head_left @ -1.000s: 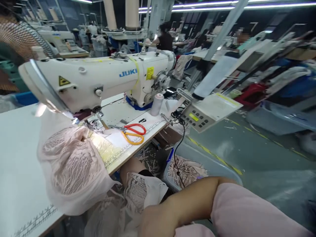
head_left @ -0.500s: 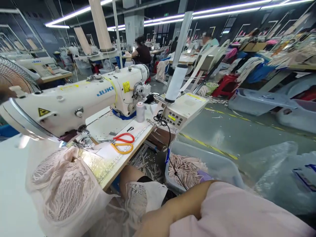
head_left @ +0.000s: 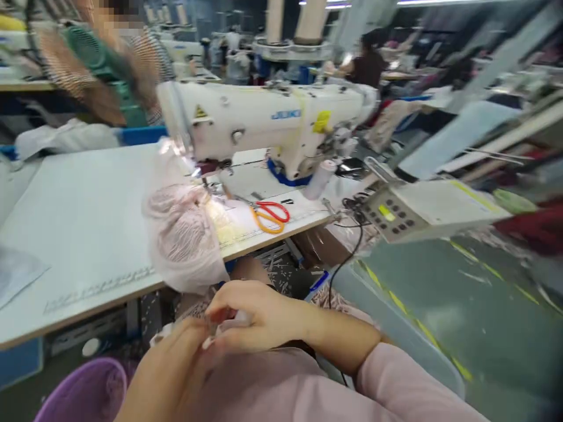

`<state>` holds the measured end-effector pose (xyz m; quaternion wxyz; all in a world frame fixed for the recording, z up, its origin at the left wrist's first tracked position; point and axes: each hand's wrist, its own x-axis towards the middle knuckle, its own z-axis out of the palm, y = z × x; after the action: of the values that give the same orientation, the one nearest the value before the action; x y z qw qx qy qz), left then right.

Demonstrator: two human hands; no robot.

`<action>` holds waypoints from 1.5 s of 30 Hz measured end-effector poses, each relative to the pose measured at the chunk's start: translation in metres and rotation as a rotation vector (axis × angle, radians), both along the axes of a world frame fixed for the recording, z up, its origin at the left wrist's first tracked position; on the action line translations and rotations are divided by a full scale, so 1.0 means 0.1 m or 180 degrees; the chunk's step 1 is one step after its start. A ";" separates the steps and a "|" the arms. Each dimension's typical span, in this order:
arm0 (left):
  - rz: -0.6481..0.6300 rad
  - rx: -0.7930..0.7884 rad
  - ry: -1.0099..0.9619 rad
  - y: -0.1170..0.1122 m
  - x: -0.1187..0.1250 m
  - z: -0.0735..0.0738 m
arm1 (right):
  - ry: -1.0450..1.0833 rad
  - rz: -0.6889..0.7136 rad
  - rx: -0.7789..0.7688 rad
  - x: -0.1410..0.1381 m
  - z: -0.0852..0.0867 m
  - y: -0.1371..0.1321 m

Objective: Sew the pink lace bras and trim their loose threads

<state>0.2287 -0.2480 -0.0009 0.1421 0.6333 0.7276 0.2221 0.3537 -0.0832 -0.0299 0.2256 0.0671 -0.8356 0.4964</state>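
Observation:
My left hand [head_left: 176, 357] and my right hand [head_left: 250, 310] are close together over my lap. Both are closed on a pale fabric piece [head_left: 234, 323], bits of which show between the fingers and left of my left hand. Motion blur smears the fingertips. Just beyond, a pale pink lace garment [head_left: 185, 234] hangs over the table edge below the needle area of a white sewing machine [head_left: 255, 120]. Scissors [head_left: 271, 217] with one red and one orange handle lie on the table to its right.
A thread cone [head_left: 320, 179] stands by the machine's base, with a control box [head_left: 422, 208] and dangling cable [head_left: 358, 246] to the right. Below are a clear plastic bin [head_left: 396, 316] and a purple bucket [head_left: 83, 390]. A fan [head_left: 92, 53] and another person are behind the table.
The view has swung left, bringing more tabletop, the fan and the purple bucket into sight. My left hand has come into view, and my right hand has risen to meet it over my lap.

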 end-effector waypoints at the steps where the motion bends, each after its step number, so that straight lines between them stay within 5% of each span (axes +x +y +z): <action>1: 0.0079 -0.0130 -0.0158 0.02 0.03 0.00 | -0.0061 0.0052 -0.0226 0.01 0.01 0.00; 4: 0.0329 -0.0423 -0.0512 0.11 0.10 -0.01 | -0.0328 0.0160 -0.0531 0.00 0.03 -0.01; 10: 0.0629 -0.0818 -0.0922 0.17 0.16 -0.01 | -0.0220 0.0181 -0.0137 0.01 0.07 0.02; 16: 0.0954 -0.0638 -0.1319 0.14 0.12 -0.20 | 0.0081 -0.0359 -0.0087 0.06 -0.03 -0.01; 26: 0.0967 -0.0002 -0.1608 0.30 0.12 -0.35 | 0.0511 -0.0820 0.0297 0.03 -0.08 -0.03; 32: 0.0607 -0.0198 -0.1299 0.41 0.00 -0.31 | 0.0056 -0.0357 -0.0009 -0.02 -0.05 0.13; 37: 0.0779 -0.0323 -0.1796 0.48 -0.01 -0.28 | -0.0097 -0.0350 -0.0221 -0.07 -0.07 0.20; 45: 0.1015 -0.0415 -0.2601 0.59 0.00 -0.28 | 0.0119 -0.0489 0.0245 -0.09 -0.11 0.26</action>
<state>0.2289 -0.1890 -0.0290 0.4217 0.3631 0.7128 0.4270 0.3447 -0.0575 -0.0409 0.2759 0.0207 -0.8523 0.4438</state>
